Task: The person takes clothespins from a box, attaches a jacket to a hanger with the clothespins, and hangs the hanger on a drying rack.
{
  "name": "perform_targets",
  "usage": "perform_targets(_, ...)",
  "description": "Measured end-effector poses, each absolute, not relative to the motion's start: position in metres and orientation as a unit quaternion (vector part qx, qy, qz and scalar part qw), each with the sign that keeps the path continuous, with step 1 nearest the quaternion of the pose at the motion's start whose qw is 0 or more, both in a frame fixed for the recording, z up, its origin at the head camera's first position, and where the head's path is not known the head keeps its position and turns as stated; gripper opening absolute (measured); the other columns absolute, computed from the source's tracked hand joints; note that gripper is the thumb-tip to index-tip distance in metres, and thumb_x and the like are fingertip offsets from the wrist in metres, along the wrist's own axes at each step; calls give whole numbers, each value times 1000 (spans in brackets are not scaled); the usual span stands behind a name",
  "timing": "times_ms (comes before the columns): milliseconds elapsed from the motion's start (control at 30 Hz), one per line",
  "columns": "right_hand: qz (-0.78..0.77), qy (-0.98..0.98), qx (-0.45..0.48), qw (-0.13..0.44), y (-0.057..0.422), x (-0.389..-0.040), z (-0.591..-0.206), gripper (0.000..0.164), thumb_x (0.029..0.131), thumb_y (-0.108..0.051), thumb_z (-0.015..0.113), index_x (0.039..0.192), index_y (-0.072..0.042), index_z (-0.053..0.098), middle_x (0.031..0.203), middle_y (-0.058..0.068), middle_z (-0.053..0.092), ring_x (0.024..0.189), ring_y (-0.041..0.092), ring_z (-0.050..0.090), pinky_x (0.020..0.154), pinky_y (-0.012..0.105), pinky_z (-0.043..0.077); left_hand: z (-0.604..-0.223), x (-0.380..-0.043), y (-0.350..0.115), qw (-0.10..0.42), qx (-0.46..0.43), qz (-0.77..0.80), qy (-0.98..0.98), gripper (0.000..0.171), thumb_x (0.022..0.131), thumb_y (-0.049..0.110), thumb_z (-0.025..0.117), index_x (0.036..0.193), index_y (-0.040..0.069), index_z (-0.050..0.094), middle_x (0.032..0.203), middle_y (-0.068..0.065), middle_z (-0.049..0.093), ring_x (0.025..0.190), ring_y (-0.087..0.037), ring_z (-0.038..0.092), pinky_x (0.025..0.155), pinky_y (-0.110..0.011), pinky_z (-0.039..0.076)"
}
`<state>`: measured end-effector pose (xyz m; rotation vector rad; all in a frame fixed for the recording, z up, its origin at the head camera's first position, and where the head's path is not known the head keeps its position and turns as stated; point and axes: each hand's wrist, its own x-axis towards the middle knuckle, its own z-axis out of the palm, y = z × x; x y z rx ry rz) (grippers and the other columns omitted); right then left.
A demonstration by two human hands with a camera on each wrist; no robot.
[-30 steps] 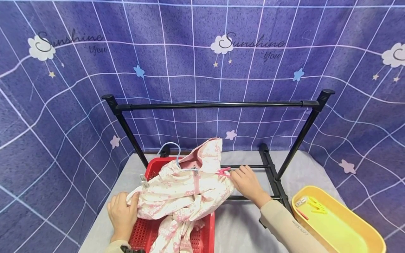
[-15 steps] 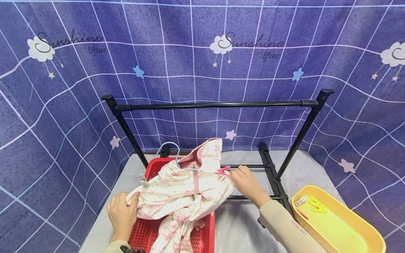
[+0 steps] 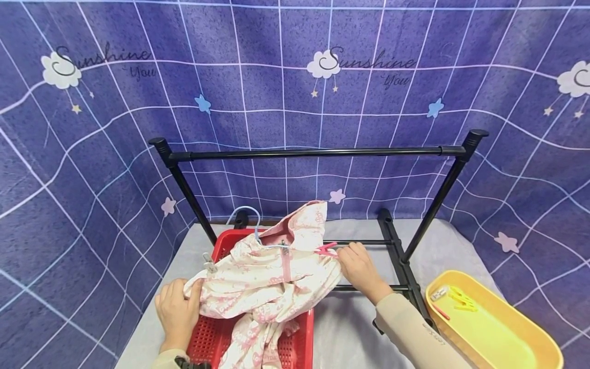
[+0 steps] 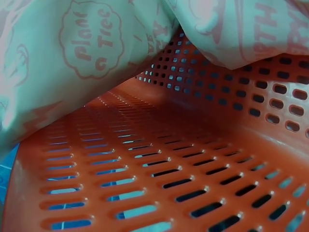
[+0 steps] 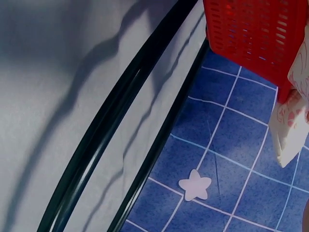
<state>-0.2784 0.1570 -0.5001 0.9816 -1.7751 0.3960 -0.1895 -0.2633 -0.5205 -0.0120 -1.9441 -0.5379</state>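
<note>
A white hooded jacket with pink print (image 3: 244, 277) lies spread over the red basket (image 3: 308, 333). A light blue hanger (image 3: 257, 225) sits inside it, with the hook sticking up at the neck. Pinching the jacket's left edge is my left hand (image 3: 177, 310); a pale clothespin (image 3: 209, 264) is clipped just above that spot. On the other side, my right hand (image 3: 361, 269) grips the jacket's right edge beside a pink clothespin (image 3: 327, 249). The left wrist view shows printed cloth (image 4: 91, 43) over the basket's slotted inside. Neither wrist view shows fingers clearly.
A black rack (image 3: 299, 153) stands behind the jacket, its lower bars (image 3: 364, 242) running behind my right hand. At the right is a yellow tray (image 3: 507, 338) holding yellow clothespins (image 3: 461, 299) and a few other small pieces. A blue grid-patterned curtain (image 3: 286, 118) hangs at the back.
Almost nothing differs. The jacket's hood and right edge have shifted very slightly to the right; both hands keep their holds.
</note>
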Motion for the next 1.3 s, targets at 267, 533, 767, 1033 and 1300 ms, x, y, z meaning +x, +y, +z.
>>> perform_targets(267,204,-716,403,532,157,-278,-502,19,97,-5,44,83,0,57,72,7,55,60,25,43,57,36,33,-518,-189,-263,518,-1,-224,-825,68,97,63,45,83,-2,56,74,-22,54,70,-43,48,64,-50,26)
perform_targets(533,224,-698,409,544,157,-277,-500,19,96,-4,48,81,2,58,73,7,57,57,25,41,55,35,32,-516,-191,-262,530,-11,-232,-816,65,95,61,50,88,-3,63,79,-20,56,74,-44,50,66,-52,28)
perform_targets(767,229,-690,416,546,156,-275,-495,24,101,-8,47,82,2,58,74,7,58,57,24,42,55,34,31,-511,-191,-260,523,-8,-246,-816,64,93,59,54,93,-4,66,95,-23,56,86,-46,49,71,-55,30)
perform_targets(1033,233,-678,425,552,154,-275,-490,22,99,-4,48,80,3,58,72,8,56,56,24,41,55,34,32,-508,-189,-257,510,-7,-252,-823,54,85,46,61,99,-6,63,100,-26,55,89,-48,45,75,-58,30)
perform_targets(1300,237,-680,419,553,153,-276,-489,20,97,-2,47,80,3,58,72,8,57,57,23,43,56,34,34,-503,-185,-249,473,1,-257,-843,59,79,44,65,113,-4,58,107,-27,50,100,-50,43,83,-61,28)
